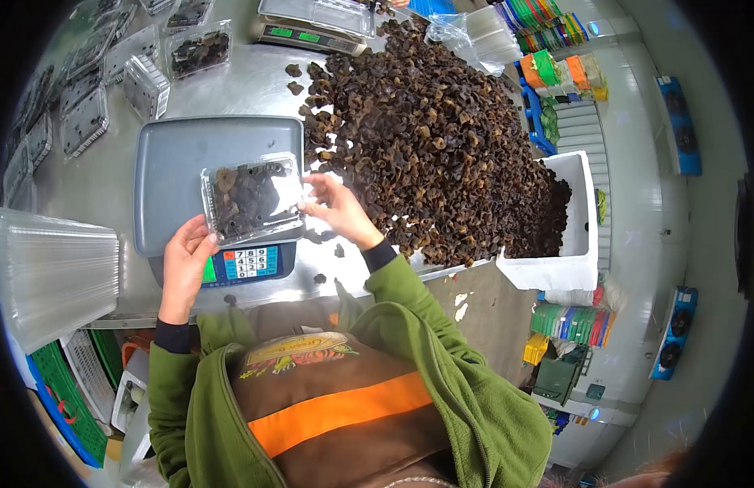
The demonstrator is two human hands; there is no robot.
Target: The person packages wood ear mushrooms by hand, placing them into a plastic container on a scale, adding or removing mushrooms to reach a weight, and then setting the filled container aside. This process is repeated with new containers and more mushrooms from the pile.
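Holding clear box [285, 187] of dark pieces [243, 201] between left fingers [195, 231] and right fingers [321, 180], both clamped on its edges. Hovering over gray scale [169, 154], with dark heap [425, 130] beyond right fingers, plastic stack [64, 268] left of left fingers.

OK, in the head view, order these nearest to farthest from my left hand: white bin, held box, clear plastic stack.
1. Held box, touching the left hand.
2. Clear plastic stack, left side.
3. White bin, far right.
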